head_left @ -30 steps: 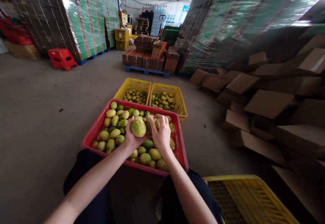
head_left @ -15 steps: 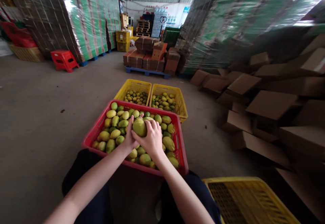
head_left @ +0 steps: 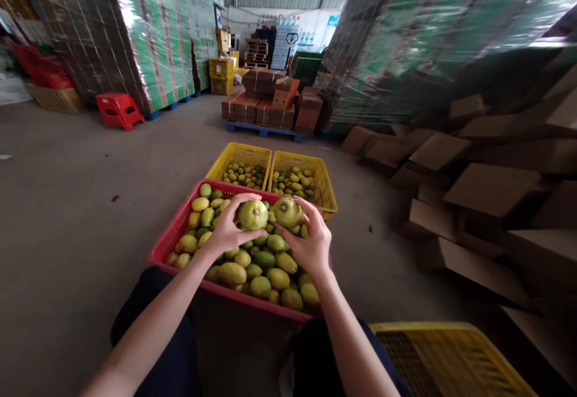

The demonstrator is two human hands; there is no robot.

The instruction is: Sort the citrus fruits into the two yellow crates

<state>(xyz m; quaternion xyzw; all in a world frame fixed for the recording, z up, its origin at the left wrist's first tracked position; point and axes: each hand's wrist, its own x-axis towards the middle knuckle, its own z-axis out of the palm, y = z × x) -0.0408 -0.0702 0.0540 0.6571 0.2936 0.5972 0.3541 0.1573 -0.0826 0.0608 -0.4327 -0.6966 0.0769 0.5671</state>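
Note:
My left hand (head_left: 232, 229) is closed round a yellow-green lemon (head_left: 253, 214), one end of it facing me. A second lemon (head_left: 288, 212), with its stem end towards me, is held between the thumb and fingers of my right hand (head_left: 313, 238). Both hands are raised side by side over a red crate (head_left: 180, 224), the two fruits a small gap apart. Many yellow and green lemons (head_left: 232, 273) fill the crate, which sits at my knees. My forearms and hands cover part of it.
Two yellow crates (head_left: 333, 196) with smaller-looking lemons adjoin the red crate's far side. Another yellow crate (head_left: 419, 326) is at my lower right. Cardboard boxes (head_left: 491, 184) lie heaped on the right. Beyond are a loaded blue pallet (head_left: 264, 131) and a red stool (head_left: 119, 110).
My hands were together around one lemon; now they are apart, each with a lemon turned end-on towards me. My right hand has moved right. The view has shifted slightly.

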